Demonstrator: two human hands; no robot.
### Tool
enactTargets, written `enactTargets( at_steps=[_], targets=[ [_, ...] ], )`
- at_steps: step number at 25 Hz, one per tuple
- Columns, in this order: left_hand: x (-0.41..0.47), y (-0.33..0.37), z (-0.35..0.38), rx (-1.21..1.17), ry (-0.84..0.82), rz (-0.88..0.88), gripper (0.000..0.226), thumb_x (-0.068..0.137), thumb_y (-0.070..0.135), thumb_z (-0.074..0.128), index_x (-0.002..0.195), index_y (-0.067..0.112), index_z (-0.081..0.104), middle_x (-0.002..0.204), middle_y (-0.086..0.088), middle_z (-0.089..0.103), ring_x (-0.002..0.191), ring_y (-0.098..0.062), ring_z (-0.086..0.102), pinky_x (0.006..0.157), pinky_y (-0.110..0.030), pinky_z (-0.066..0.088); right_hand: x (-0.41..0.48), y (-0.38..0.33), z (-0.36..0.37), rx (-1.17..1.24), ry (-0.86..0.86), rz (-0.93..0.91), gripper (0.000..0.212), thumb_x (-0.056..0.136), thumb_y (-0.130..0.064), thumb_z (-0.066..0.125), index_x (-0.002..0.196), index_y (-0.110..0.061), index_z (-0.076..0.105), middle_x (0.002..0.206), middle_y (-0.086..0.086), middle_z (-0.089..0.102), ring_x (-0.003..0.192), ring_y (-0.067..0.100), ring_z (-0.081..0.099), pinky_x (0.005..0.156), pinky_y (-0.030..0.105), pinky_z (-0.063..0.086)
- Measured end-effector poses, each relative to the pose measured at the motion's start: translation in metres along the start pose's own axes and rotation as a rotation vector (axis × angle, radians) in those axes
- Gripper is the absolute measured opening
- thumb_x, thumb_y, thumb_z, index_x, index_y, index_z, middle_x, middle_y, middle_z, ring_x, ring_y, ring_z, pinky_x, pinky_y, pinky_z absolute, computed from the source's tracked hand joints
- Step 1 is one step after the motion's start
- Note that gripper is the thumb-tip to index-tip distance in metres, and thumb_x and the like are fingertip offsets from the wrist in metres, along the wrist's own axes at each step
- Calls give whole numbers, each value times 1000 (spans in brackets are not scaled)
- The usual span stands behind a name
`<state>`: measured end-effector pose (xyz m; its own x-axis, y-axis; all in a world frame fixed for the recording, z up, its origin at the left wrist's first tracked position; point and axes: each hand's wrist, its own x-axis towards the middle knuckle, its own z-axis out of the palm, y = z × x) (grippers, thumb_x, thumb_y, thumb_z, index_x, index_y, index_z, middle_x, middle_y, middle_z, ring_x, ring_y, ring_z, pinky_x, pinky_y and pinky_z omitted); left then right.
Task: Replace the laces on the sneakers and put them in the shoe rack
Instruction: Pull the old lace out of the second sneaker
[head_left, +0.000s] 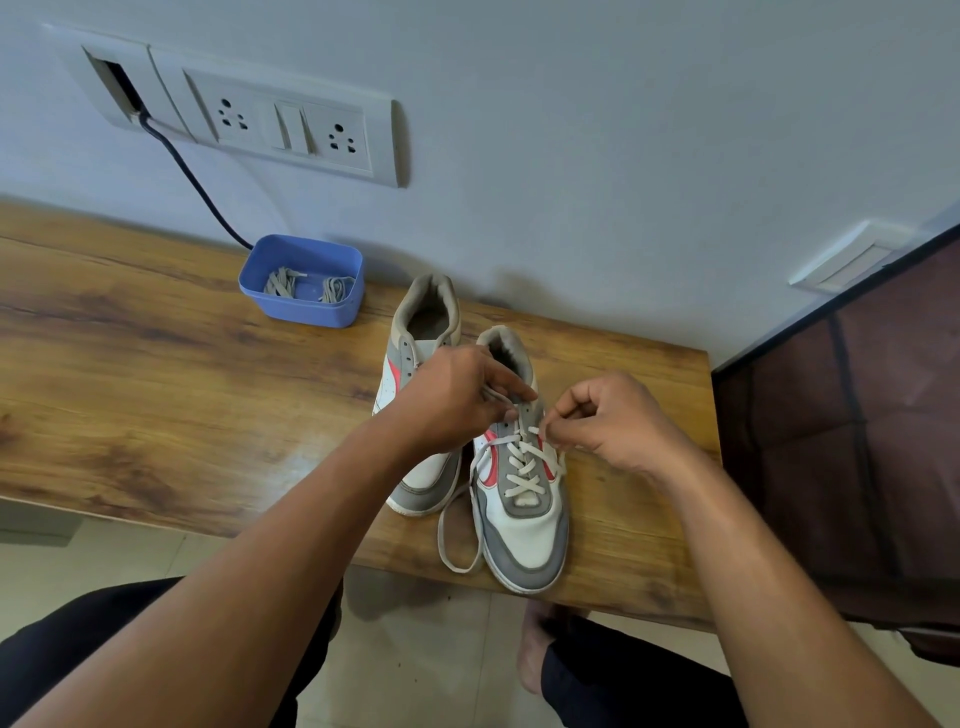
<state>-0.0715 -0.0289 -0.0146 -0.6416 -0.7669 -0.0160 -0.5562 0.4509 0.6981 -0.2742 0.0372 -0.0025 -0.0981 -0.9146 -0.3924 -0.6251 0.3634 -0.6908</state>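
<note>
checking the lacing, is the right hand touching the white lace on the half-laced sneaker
Touching. The head view shows the right hand pinching the white lace between thumb and finger.

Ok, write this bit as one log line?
left hand: pinches lace | right hand: pinches lace | near sneaker: laced, untied | far sneaker: no lace seen | blue tub: two lace bundles

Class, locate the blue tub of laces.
In the head view, the blue tub sits on the wooden table by the wall, left of the sneakers, below the socket panel.
</note>
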Motion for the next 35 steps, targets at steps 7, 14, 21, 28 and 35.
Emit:
enactTargets(
  at_steps=[7,14,21,28,35],
  targets=[
    [-1,-1,2,-3,27,-4,33,84,14,81,115,27,78,95,14,62,72,12,55,69,-2,37,1,19,-22,-266,30,48,20,84,-22,86,103,-27,79,99,-9,74,90,6,68,73,23,52],
    [-8,-2,11,-33,209,-94,10,90,15,72,99,20,71,84,12,62,76,-4,60,64,-8,41,9,1,-2,-402,121,-268,40,88,-29,83,123,-42,67,112,-10,46,107,11,52,82,30,45],
    [-15,2,12,-42,-47,-130,17,85,14,78,96,22,68,83,10,67,78,-6,65,74,-30,58,9,3,-6,-467,234,-250,31,77,-37,91,102,-37,73,110,-15,51,105,10,53,83,34,51],
    [-15,7,-1,-189,-274,-121,8,83,14,83,90,18,81,80,8,78,70,-1,73,73,-20,59,15,0,-5,-97,275,-196,12,83,-33,86,92,-32,78,79,-17,72,74,-1,66,71,31,59],
    [-10,10,9,-87,25,-302,17,88,33,78,77,21,74,67,7,74,57,-4,68,63,-29,59,20,-8,7,-161,262,-104,21,83,-44,85,74,-31,72,69,-13,69,63,1,65,58,25,48]
  ],
)
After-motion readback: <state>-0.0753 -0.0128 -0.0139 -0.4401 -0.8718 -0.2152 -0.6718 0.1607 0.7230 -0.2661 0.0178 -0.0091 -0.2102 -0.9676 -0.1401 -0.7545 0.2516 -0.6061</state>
